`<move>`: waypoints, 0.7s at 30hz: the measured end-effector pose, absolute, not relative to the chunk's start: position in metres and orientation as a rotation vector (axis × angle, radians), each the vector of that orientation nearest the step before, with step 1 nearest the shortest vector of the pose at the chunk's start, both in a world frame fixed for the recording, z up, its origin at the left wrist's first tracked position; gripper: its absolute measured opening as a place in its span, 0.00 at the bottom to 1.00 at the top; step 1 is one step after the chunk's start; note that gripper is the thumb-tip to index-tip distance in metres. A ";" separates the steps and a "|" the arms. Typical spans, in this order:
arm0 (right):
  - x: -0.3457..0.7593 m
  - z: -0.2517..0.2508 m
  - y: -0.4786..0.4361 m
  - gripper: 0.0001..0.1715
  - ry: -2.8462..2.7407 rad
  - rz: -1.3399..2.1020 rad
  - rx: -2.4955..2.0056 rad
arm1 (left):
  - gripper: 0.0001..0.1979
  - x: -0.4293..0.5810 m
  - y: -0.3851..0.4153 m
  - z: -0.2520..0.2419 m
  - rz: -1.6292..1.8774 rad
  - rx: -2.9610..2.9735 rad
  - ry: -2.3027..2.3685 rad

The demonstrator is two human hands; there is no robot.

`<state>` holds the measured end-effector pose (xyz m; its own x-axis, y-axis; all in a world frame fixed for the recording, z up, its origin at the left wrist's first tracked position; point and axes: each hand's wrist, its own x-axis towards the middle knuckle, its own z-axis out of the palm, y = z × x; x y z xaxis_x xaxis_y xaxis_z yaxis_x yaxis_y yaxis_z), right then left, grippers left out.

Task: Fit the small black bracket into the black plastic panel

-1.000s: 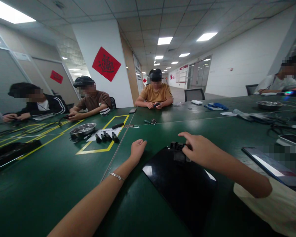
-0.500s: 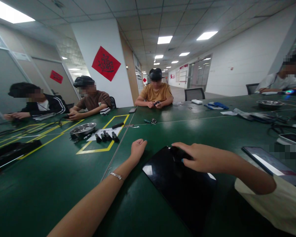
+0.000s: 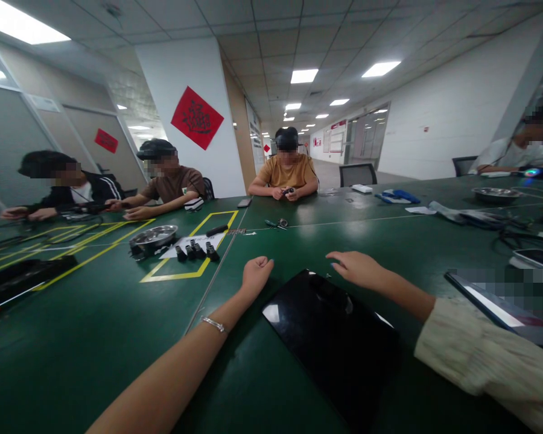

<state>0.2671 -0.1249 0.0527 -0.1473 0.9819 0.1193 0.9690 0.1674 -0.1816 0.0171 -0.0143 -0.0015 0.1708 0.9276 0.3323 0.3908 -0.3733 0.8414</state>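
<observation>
A glossy black flat panel [image 3: 326, 355] lies on the green table, turned at an angle, its surface carrying reflections. My left hand [image 3: 257, 275] rests as a fist on the table just left of the panel's far corner, and nothing shows in it. Beyond the panel's far right edge, my right hand [image 3: 359, 269] has its index finger stretched out to the left; some other fingers are hidden beneath it. A tiny pale piece [image 3: 328, 275] sits by the panel edge, below that fingertip, too small to name.
Several black cylindrical pieces [image 3: 196, 249] stand on white paper inside a yellow taped outline. Left of them is a metal bowl [image 3: 154, 236]. A dark tablet-like device [image 3: 502, 310] lies at the right, near my sleeve. Other people [image 3: 287, 166] sit around the table.
My right hand has moved off the panel to its far right side, its index finger now over the table. The left fist has barely moved.
</observation>
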 end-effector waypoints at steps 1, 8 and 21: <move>0.271 0.042 -0.120 0.22 -2.296 0.119 -1.836 | 0.19 0.017 -0.014 -0.002 1.154 1.884 1.237; 0.283 0.017 -0.109 0.21 -2.497 0.156 -1.512 | 0.19 0.017 -0.014 -0.004 1.149 1.914 1.225; 0.282 0.010 -0.101 0.16 -2.366 0.320 -1.351 | 0.19 0.019 -0.019 0.000 1.132 1.934 1.250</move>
